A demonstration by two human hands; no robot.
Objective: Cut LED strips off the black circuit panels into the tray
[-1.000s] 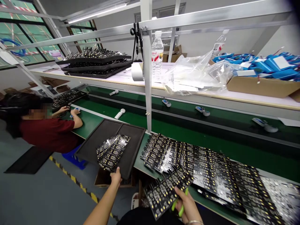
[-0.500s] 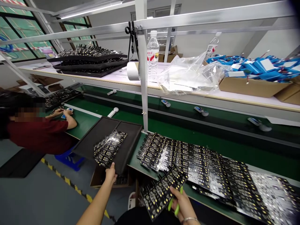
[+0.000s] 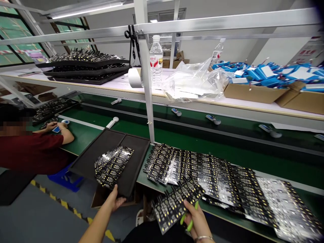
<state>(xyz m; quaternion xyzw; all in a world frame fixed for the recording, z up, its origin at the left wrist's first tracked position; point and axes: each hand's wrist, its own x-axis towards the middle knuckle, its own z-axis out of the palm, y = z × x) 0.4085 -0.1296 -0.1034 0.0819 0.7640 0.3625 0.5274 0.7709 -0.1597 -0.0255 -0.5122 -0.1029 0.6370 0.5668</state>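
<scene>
My left hand (image 3: 115,199) is at the near edge of a black tray (image 3: 138,158). Its thumb points up by the lower end of a fanned stack of circuit board strips (image 3: 113,165) lying in the tray; the fingers stretch rightward, apart from the thumb. My right hand (image 3: 194,216) grips a black circuit board panel (image 3: 174,204) with rows of yellow dots, thumb on top. The same hand also holds a tool with bright green handles (image 3: 189,221); its working end is hidden. Beyond the panel, a long overlapping row of circuit boards (image 3: 215,179) covers the bench edge.
A metal post (image 3: 148,101) rises behind the tray. Several white handheld units (image 3: 112,122) lie along the green belt (image 3: 177,135). Above, a shelf carries stacked trays (image 3: 86,72), a bottle (image 3: 156,64), plastic bags and a box of blue packs (image 3: 255,92). A co-worker in a red sleeve (image 3: 48,141) works at left.
The view has shifted slightly to the right. My left hand's fingers have loosened and extended at the tray edge. My right hand keeps holding the panel and green-handled tool.
</scene>
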